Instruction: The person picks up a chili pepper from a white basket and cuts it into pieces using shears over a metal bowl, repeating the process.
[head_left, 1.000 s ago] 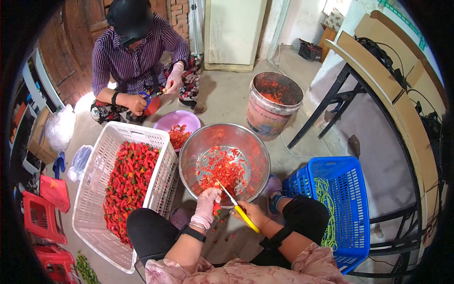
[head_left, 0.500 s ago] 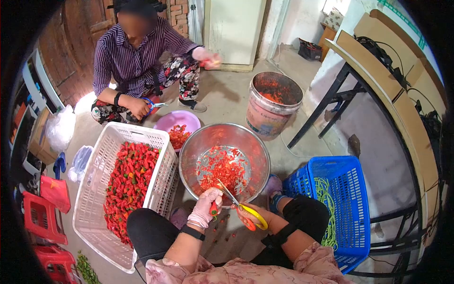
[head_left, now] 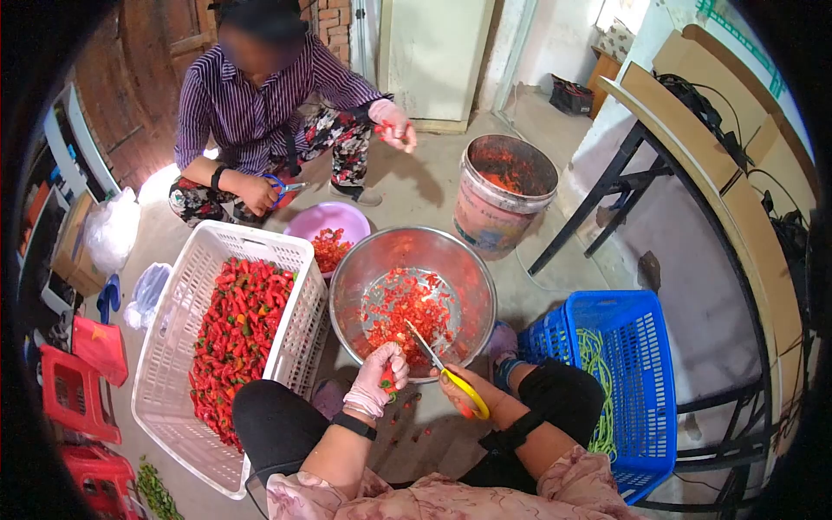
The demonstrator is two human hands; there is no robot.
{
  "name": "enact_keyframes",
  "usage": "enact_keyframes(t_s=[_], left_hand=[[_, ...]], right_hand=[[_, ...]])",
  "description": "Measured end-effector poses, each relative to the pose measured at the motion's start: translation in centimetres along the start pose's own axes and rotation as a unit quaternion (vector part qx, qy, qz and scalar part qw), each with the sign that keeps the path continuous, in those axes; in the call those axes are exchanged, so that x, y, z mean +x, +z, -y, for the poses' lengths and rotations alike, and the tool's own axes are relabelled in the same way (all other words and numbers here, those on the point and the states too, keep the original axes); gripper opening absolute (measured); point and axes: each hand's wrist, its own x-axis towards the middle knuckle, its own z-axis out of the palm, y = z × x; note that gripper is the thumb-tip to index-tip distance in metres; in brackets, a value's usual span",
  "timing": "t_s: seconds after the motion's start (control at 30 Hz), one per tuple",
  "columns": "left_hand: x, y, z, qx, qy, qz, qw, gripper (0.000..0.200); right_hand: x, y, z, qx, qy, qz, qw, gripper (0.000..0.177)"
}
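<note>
We seem at cutting step: left hand closed round pepper at bowl's near edge, right hand closed on scissors, blades over cut pieces. Next cut calls for pepper between blades, fingers clear.

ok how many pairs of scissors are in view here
2. Yellow-handled scissors in the right hand, by the near side of the metal bowl; blue-handled scissors in the co-worker's hand, near the lilac basin. More could be hidden.
</note>
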Motion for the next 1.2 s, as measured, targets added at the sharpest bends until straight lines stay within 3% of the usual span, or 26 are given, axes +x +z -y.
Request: enact_keyframes(t_s=[0.07, 0.27, 0.4, 0.5, 0.57, 0.6, 0.7, 0.77, 0.87, 1.1, 1.2], left_hand=[[-0.1, 0.1, 0.0, -0.019, -0.010, 0.016, 1.000, 0.020], [0.1, 0.0, 0.1, -0.060, -0.064, 0.049, 0.995, 0.021], [0.6, -0.6, 0.0, -0.085, -0.099, 0.085, 0.988, 0.024], [0.7, -0.5, 0.0, -0.111, -0.094, 0.062, 0.987, 0.025], [0.7, -0.9, -0.2, -0.111, -0.078, 0.066, 0.989, 0.024], [0.7, -1.1, -0.4, -0.111, -0.062, 0.070, 0.989, 0.023], [0.6, -1.0, -0.5, -0.106, -0.049, 0.056, 0.992, 0.024], [0.7, -1.2, -0.4, -0.103, -0.052, 0.069, 0.991, 0.025], [0.8, -1.1, -0.3, -0.094, -0.069, 0.087, 0.989, 0.028], [1.0, -1.9, 0.4, -0.110, -0.103, 0.129, 0.980, 0.029], [0.9, -1.4, 0.1, -0.112, -0.108, 0.086, 0.984, 0.030]], right_hand=[[0.1, -0.4, -0.4, 0.085, 0.040, 0.056, 0.994, 0.032], [-0.2, 0.1, 0.2, 0.106, 0.039, 0.121, 0.986, 0.032], [-0.5, 0.4, 1.5, 0.087, 0.024, 0.104, 0.990, 0.032], [-0.2, 0.6, 1.0, -0.033, 0.002, 0.048, 0.998, 0.033], [-0.1, 0.6, 0.7, -0.153, -0.073, -0.006, 0.986, 0.035], [-0.2, 0.6, 0.7, -0.153, -0.073, -0.006, 0.986, 0.035], [-0.4, 0.4, 1.2, -0.102, 0.001, 0.000, 0.995, 0.036], [-0.3, 0.4, 1.0, 0.070, 0.002, 0.043, 0.997, 0.035], [-0.3, 0.3, 0.8, 0.047, 0.043, 0.080, 0.995, 0.033], [-0.6, 0.3, 1.4, 0.093, 0.006, 0.102, 0.990, 0.031], [-0.8, 0.3, 1.9, 0.082, 0.050, 0.088, 0.991, 0.028]])
